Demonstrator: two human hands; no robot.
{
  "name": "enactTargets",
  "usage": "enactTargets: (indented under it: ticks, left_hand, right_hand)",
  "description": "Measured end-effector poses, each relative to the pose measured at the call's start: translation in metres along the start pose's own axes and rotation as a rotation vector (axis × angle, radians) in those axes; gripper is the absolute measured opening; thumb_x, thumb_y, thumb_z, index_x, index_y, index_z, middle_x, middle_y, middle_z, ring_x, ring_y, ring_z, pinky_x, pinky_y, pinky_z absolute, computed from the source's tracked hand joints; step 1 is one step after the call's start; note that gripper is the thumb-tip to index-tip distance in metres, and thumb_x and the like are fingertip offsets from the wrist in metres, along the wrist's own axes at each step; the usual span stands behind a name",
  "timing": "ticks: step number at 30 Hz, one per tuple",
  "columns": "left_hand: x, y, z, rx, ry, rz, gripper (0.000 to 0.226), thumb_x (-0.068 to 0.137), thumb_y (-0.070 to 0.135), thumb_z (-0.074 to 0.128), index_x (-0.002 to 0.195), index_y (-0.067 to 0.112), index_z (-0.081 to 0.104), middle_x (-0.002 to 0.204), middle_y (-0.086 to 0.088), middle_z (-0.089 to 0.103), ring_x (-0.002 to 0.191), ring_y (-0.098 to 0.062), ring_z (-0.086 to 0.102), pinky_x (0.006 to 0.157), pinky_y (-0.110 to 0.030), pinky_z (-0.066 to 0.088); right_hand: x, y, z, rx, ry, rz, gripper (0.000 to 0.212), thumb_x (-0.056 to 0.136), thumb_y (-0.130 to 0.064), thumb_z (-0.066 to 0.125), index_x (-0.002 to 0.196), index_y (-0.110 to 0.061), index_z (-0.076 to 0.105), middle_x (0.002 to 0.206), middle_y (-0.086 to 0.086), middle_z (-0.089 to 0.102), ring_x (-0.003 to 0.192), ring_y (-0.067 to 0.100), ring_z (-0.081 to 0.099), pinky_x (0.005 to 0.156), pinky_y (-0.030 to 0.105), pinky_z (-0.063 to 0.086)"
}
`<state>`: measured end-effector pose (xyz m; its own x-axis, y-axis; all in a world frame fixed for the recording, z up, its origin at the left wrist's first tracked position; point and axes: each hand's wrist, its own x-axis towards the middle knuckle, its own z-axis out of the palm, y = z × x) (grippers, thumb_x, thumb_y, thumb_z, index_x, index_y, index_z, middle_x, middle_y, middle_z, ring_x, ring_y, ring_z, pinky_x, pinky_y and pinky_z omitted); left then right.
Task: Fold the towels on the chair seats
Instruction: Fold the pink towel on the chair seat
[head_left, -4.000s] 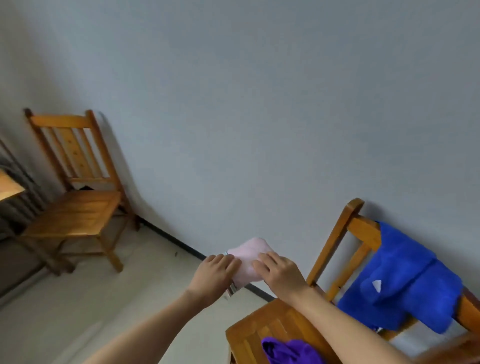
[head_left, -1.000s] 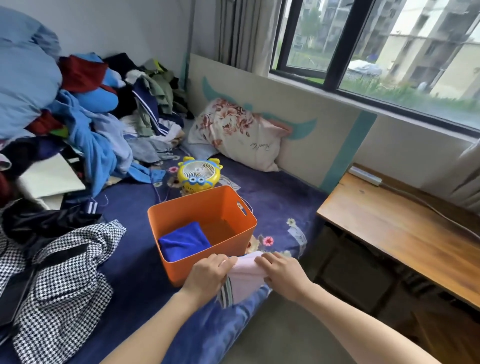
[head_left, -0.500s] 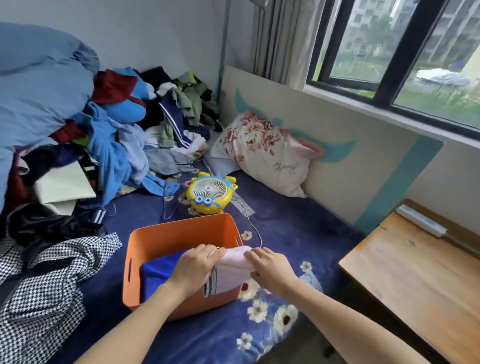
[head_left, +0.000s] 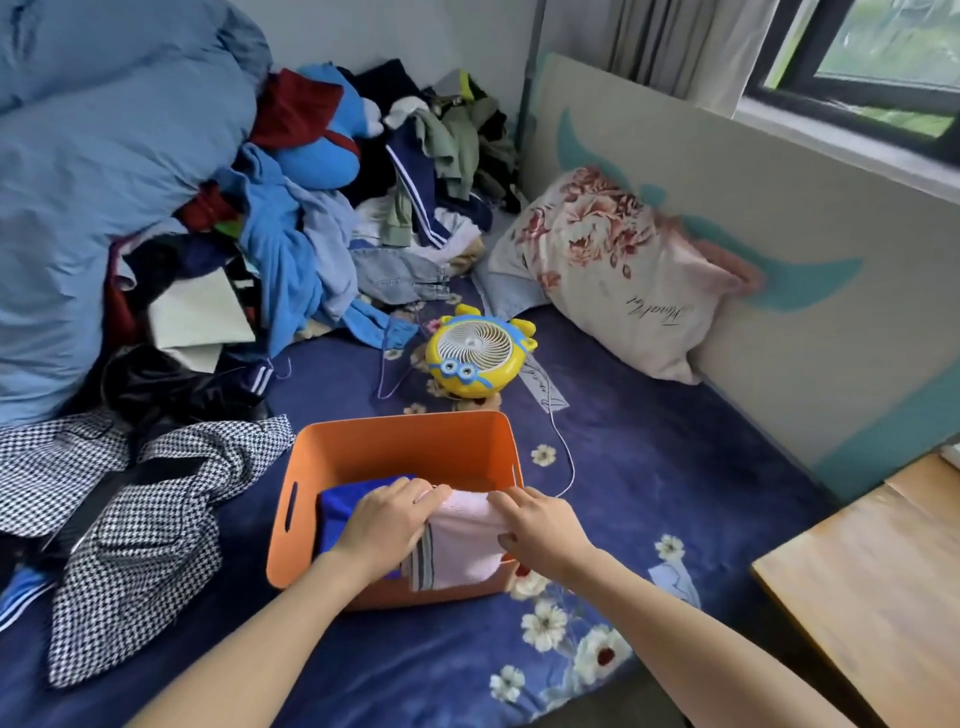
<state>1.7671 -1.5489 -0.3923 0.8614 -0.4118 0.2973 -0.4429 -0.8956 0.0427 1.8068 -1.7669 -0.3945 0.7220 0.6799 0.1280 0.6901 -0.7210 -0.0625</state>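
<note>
pink towel gripped over orange bin rim

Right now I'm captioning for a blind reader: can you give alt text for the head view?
Both hands, left hand and right hand, hold a folded pink towel over an orange bin containing a folded blue towel. The bin sits on a navy floral bedspread near a yellow fan.

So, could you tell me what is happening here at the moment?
A person is holding a folded pink towel with both hands, the left hand and right hand gripping its two sides over the orange bin on the bed. A folded blue towel already lies inside the bin.
</note>
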Motion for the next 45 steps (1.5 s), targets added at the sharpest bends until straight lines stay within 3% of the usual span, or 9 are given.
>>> enactTargets:
  ticks: [8, 19, 23, 27, 31, 33, 35, 38, 45]
  left_hand:
    - [0.049, -0.051, 0.02, -0.093, -0.056, -0.046, 0.073, 0.048, -0.003, 0.08, 0.108, 0.021, 0.046, 0.077, 0.0, 0.067, 0.062, -0.02, 0.063, 0.044, -0.025, 0.052]
    - [0.071, -0.101, 0.135, -0.236, -0.049, -0.129, 0.064, 0.049, -0.004, 0.078, 0.102, 0.014, 0.047, 0.075, -0.005, 0.066, 0.059, -0.021, 0.064, 0.04, -0.027, 0.051]
    - [0.077, -0.117, 0.162, -0.241, 0.018, -0.208, 0.033, 0.07, 0.004, 0.043, 0.101, 0.013, 0.048, 0.079, -0.006, 0.068, 0.062, -0.022, 0.065, 0.043, -0.027, 0.051]
    - [0.05, -0.104, 0.185, -0.228, 0.026, -0.192, 0.027, 0.069, 0.007, 0.044, 0.094, 0.012, 0.052, 0.095, -0.007, 0.064, 0.07, -0.024, 0.065, 0.051, -0.028, 0.052]
    - [0.006, -0.059, 0.219, -0.229, -0.484, -0.022, 0.028, 0.059, 0.015, 0.077, 0.085, 0.017, 0.066, 0.096, -0.006, 0.06, 0.085, -0.023, 0.061, 0.072, -0.03, 0.049]
    - [-0.004, -0.049, 0.23, -0.207, -0.87, -0.019, 0.037, 0.085, 0.017, 0.059, 0.122, 0.01, 0.056, 0.133, -0.018, 0.049, 0.13, -0.03, 0.036, 0.109, -0.04, 0.027]
    - [-0.01, -0.041, 0.239, -0.093, -1.136, 0.081, 0.045, 0.099, 0.013, 0.028, 0.143, 0.003, 0.027, 0.154, -0.02, 0.014, 0.144, -0.031, 0.002, 0.116, -0.049, -0.002]
    - [-0.011, -0.032, 0.246, 0.072, -1.267, 0.163, 0.048, 0.1, 0.016, 0.022, 0.146, 0.003, 0.017, 0.156, -0.018, 0.005, 0.144, -0.033, -0.006, 0.115, -0.054, -0.007]
    - [-0.008, -0.021, 0.267, 0.251, -1.318, 0.172, 0.053, 0.102, 0.028, 0.02, 0.148, 0.007, 0.006, 0.156, -0.019, 0.001, 0.143, -0.036, -0.004, 0.112, -0.05, -0.012]
  right_hand:
    - [0.059, 0.022, 0.008, 0.114, -0.041, 0.151, 0.036, 0.071, -0.014, 0.06, 0.107, -0.01, 0.061, 0.091, 0.008, 0.065, 0.083, 0.027, 0.062, 0.051, 0.031, 0.039]
    - [0.131, 0.057, 0.091, 0.001, -0.23, 0.132, 0.042, 0.032, -0.015, 0.082, 0.069, -0.018, 0.062, 0.06, -0.005, 0.059, 0.047, 0.017, 0.055, 0.033, 0.016, 0.024]
    - [0.152, 0.059, 0.122, -0.053, -0.006, 0.11, 0.016, 0.064, -0.012, 0.047, 0.08, -0.014, 0.047, 0.066, 0.001, 0.06, 0.051, 0.021, 0.056, 0.037, 0.021, 0.031]
    - [0.136, 0.041, 0.147, -0.127, -0.037, 0.101, 0.014, 0.07, -0.009, 0.042, 0.084, -0.01, 0.043, 0.076, 0.007, 0.065, 0.061, 0.025, 0.06, 0.044, 0.027, 0.04]
    - [0.083, 0.024, 0.193, -0.207, -0.649, 0.119, 0.026, 0.065, -0.02, 0.041, 0.076, -0.012, 0.062, 0.077, 0.011, 0.071, 0.078, 0.034, 0.062, 0.053, 0.032, 0.052]
    - [0.072, 0.013, 0.211, -0.136, -0.84, 0.177, 0.025, 0.062, -0.037, 0.053, 0.06, -0.024, 0.073, 0.081, 0.007, 0.074, 0.091, 0.032, 0.057, 0.068, 0.036, 0.051]
    - [0.072, 0.005, 0.21, -0.171, -1.097, 0.304, 0.037, 0.08, -0.039, 0.042, 0.094, -0.03, 0.075, 0.12, 0.002, 0.065, 0.121, 0.025, 0.041, 0.098, 0.035, 0.035]
    - [0.069, 0.007, 0.227, -0.05, -1.285, 0.256, 0.047, 0.1, -0.016, 0.028, 0.147, -0.018, 0.023, 0.157, 0.012, -0.003, 0.143, 0.037, -0.001, 0.113, 0.051, 0.01]
    - [0.074, 0.014, 0.248, -0.146, -1.334, 0.197, 0.057, 0.101, -0.024, 0.026, 0.149, -0.019, -0.003, 0.155, 0.01, -0.019, 0.142, 0.035, -0.016, 0.113, 0.051, -0.006]
